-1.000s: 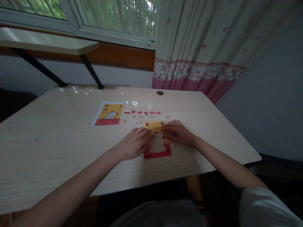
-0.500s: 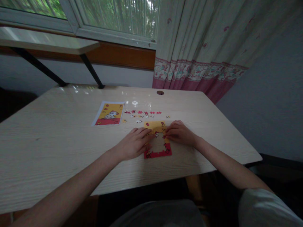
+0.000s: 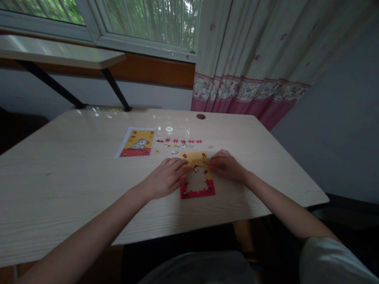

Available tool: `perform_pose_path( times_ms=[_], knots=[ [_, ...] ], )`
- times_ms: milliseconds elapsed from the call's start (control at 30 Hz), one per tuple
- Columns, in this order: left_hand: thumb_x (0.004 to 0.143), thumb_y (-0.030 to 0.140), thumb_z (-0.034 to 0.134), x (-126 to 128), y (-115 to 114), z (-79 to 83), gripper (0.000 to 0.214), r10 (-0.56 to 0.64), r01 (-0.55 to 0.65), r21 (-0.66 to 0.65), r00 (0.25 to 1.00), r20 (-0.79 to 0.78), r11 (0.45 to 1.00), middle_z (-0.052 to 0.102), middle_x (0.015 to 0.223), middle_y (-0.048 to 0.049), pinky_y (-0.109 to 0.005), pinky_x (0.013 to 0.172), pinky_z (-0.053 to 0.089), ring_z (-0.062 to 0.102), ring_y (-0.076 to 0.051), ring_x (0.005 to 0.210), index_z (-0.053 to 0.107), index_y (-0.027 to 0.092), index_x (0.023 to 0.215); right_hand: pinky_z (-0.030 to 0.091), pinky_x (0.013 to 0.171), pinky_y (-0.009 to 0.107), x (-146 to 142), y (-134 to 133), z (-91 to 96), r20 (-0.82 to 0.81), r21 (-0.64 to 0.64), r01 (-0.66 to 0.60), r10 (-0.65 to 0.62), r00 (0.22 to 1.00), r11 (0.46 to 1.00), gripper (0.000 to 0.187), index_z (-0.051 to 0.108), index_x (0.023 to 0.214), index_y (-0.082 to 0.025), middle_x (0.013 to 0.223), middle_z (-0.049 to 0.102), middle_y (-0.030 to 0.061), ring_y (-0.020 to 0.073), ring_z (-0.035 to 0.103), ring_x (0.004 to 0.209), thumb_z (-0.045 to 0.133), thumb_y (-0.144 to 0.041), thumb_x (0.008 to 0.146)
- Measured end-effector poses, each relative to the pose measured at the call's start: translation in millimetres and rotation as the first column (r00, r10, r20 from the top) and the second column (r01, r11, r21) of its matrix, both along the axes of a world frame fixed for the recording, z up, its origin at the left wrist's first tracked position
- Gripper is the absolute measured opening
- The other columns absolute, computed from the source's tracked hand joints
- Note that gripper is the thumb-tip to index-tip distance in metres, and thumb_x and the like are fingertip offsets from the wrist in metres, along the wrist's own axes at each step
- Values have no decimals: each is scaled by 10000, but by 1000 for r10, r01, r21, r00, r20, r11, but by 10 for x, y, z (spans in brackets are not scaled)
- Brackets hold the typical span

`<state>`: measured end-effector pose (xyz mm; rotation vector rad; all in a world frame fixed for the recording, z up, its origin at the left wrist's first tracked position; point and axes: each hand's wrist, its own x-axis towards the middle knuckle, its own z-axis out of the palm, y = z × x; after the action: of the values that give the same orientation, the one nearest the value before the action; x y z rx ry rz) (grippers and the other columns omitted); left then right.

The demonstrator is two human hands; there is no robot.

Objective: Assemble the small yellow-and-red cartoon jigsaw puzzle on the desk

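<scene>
Lying between left hand (image 3: 166, 178), fingers over left edge, and right hand (image 3: 227, 167), fingers at right edge: jigsaw (image 3: 197, 194); grips unclear.

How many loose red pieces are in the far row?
6 red pieces, spaced rightward in one row from beside the printed picture to beyond the puzzle; none there looks hidden.

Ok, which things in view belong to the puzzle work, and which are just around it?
Puzzle work: part-built puzzle, between the left hand and right hand; loose pieces beyond it; picture sheet, probably the reference.

Just around: curtain; window; raised shelf.
</scene>
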<state>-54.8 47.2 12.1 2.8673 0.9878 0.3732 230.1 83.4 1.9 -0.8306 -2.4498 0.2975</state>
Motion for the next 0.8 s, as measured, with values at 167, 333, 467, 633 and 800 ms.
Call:
perform_pose_path(
  times_ms=[167, 333, 467, 633, 800],
  knots=[
    [944, 346, 401, -93, 72, 27, 351, 156, -157, 65, 988, 8, 986, 567, 1187, -121, -452, 890, 430, 501, -280, 1082, 542, 160, 1205, 379, 827, 331, -2, -14, 14, 2, -2, 20, -20, 1000, 1000, 179, 673, 880, -206, 899, 684, 35, 169, 574, 870, 551, -337, 889],
    [931, 364, 403, -229, 168, 10, 342, 316, -322, 121, 946, 66, 939, 604, 1080, -120, -426, 841, 461, 535, -269, 988, 603, 149, 1106, 360, 806, 320, 29, 42, 4, 16, 4, 85, -85, 996, 996, 182, 670, 865, -210, 857, 684, 29, 172, 564, 851, 548, -343, 887],
    [928, 349, 396, -261, 199, -33, 338, 317, -323, 98, 946, 68, 941, 612, 1051, -121, -421, 827, 466, 541, -265, 963, 641, 146, 1042, 339, 786, 312, -41, 248, 76, 116, 64, 74, -81, 990, 995, 184, 688, 843, -216, 815, 690, 21, 171, 560, 824, 550, -331, 880],
    [922, 322, 408, -198, 150, -69, 316, 271, -274, 71, 962, 43, 959, 612, 1036, -114, -421, 839, 455, 532, -261, 961, 645, 152, 1046, 345, 793, 302, -351, 612, 176, 252, 54, 148, -157, 955, 987, 169, 716, 877, -203, 883, 705, 28, 177, 571, 850, 560, -269, 869],
    [929, 302, 401, -151, 102, -67, 310, 264, -264, 65, 965, 3, 962, 610, 1033, -111, -416, 843, 449, 527, -258, 968, 632, 143, 1060, 373, 756, 292, -625, 816, 170, 281, 34, 227, -227, 932, 973, 203, 732, 945, -185, 887, 711, 57, 181, 583, 817, 580, -291, 862]
  ],
)
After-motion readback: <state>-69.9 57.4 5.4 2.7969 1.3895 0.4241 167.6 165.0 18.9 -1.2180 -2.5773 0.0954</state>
